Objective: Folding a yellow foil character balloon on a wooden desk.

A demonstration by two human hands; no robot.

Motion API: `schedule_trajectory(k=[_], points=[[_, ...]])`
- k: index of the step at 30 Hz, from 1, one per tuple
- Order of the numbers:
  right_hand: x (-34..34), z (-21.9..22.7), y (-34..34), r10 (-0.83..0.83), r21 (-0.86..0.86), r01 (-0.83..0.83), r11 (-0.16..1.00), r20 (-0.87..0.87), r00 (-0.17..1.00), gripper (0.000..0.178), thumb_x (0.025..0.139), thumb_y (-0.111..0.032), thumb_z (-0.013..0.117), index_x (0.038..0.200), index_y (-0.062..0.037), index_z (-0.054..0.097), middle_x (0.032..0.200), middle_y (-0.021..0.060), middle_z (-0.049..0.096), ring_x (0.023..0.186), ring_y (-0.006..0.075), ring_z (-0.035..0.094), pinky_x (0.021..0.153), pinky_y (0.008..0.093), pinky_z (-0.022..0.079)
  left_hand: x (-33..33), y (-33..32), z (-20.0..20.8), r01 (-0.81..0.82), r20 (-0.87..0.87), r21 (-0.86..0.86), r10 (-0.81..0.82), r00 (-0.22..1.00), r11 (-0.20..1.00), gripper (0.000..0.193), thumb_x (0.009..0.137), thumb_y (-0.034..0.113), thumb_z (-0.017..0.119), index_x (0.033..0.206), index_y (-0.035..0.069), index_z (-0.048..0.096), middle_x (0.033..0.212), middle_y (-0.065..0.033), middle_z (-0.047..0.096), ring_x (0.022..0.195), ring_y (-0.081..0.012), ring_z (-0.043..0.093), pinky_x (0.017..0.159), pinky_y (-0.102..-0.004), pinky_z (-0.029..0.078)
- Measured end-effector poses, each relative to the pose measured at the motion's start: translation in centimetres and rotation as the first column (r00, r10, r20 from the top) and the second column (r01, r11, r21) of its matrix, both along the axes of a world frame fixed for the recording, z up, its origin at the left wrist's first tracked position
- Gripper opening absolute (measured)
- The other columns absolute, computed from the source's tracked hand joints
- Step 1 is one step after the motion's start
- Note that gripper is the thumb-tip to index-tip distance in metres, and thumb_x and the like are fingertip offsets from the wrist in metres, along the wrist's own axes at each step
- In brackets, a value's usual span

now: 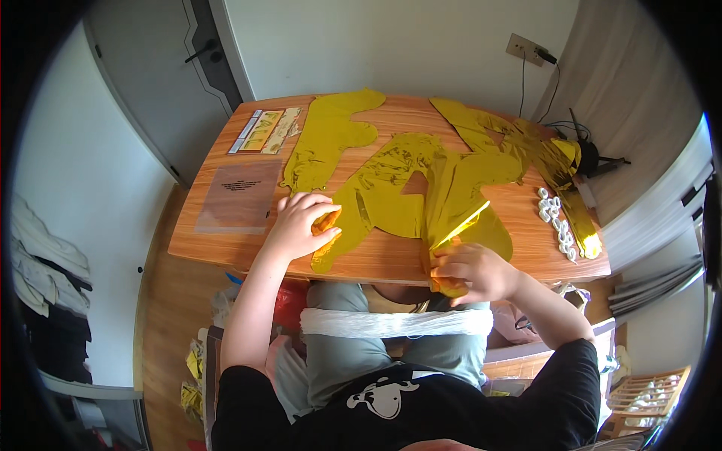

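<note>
Flat gold foil balloons lie over the wooden table. The middle foil balloon (pixel 391 210) reaches the front edge, between my two hands. My left hand (pixel 297 229) is closed around a crumpled gold foil piece at this balloon's left end. At the table's front edge, my right hand (pixel 481 270) grips bunched gold foil below a shiny upright fold. Whether both handfuls belong to one balloon, I cannot tell. Another foil balloon (pixel 327 139) lies flat at the back left. Further gold foil (pixel 481 124) stretches across the back right and down the right side.
A printed card (pixel 263 131) and a clear plastic bag (pixel 237 195) lie on the left. Small white coils (pixel 556 218) sit at the right, near a black stand (pixel 590 158) with cables. A white string bundle (pixel 395 323) rests across my lap.
</note>
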State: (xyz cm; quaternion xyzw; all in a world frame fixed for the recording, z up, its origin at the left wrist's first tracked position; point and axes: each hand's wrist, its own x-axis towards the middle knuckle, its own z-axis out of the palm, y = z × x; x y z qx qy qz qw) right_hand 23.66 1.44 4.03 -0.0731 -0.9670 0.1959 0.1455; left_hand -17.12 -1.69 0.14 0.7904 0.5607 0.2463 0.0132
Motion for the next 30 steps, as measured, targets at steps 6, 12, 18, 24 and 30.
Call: schedule_trajectory(k=[6, 12, 18, 24, 30], points=[[0.6, -2.4, 0.0, -0.27, -0.155, 0.245, 0.957, -0.172, 0.947, 0.075, 0.101, -0.061, 0.035, 0.133, 0.0012, 0.061, 0.138, 0.0243, 0.059, 0.131, 0.0454, 0.051, 0.111, 0.0534, 0.037, -0.1, -0.2, 0.2, -0.003, -0.019, 0.013, 0.004, 1.0, 1.0, 0.043, 0.082, 0.035, 0.08, 0.121, 0.017, 0.072, 0.126, 0.0007, 0.065, 0.124, -0.0226, 0.054, 0.106, -0.0426, 0.034], [-0.5, -2.5, -0.5, -0.55, 0.182, 0.537, 0.824, 0.027, 0.835, 0.082, 0.099, -0.071, 0.031, 0.128, -0.0031, 0.066, 0.139, 0.0234, 0.056, 0.135, 0.0449, 0.044, 0.114, 0.0553, 0.032, 0.1, -0.1, 0.1, -0.002, -0.012, 0.005, 0.002, 1.0, 1.0, 0.043, 0.082, 0.034, 0.08, 0.121, 0.017, 0.071, 0.126, 0.0006, 0.065, 0.124, -0.0223, 0.054, 0.106, -0.0422, 0.034], [-2.4, 0.9, 1.5, -0.609, -0.073, 0.642, 0.763, 0.25, 0.752, 0.07, 0.102, -0.063, 0.037, 0.112, -0.0049, 0.074, 0.122, 0.0184, 0.064, 0.12, 0.0383, 0.056, 0.105, 0.0487, 0.041, 0.1, -0.2, 0.3, -0.006, -0.012, 0.009, 0.006, 1.0, 1.0, 0.042, 0.082, 0.034, 0.08, 0.12, 0.017, 0.072, 0.125, 0.0009, 0.064, 0.123, -0.0217, 0.055, 0.105, -0.0417, 0.034], [-4.2, 1.0, 2.9, -0.664, 0.159, 0.647, 0.745, 0.268, 0.698, 0.051, 0.09, -0.04, 0.071, 0.127, -0.0068, 0.067, 0.131, 0.0157, 0.061, 0.128, 0.0363, 0.054, 0.113, 0.0508, 0.038, 0.0, -0.2, 0.2, 0.0, -0.007, 0.01, 0.001, 1.0, 1.0, 0.041, 0.083, 0.034, 0.08, 0.119, 0.017, 0.072, 0.125, 0.0009, 0.064, 0.123, -0.0215, 0.055, 0.105, -0.0415, 0.034], [-7.1, 0.3, 3.8, -0.638, 0.401, 0.5, 0.768, 0.411, 0.651, 0.084, 0.079, -0.051, 0.078, 0.145, -0.0073, 0.049, 0.152, 0.0188, 0.045, 0.147, 0.0393, 0.036, 0.123, 0.056, 0.026, -0.1, -0.4, 0.2, 0.006, -0.004, 0.007, -0.006, 1.0, 1.0, 0.041, 0.083, 0.035, 0.079, 0.119, 0.017, 0.072, 0.125, 0.0007, 0.064, 0.123, -0.0215, 0.054, 0.106, -0.0412, 0.033]])
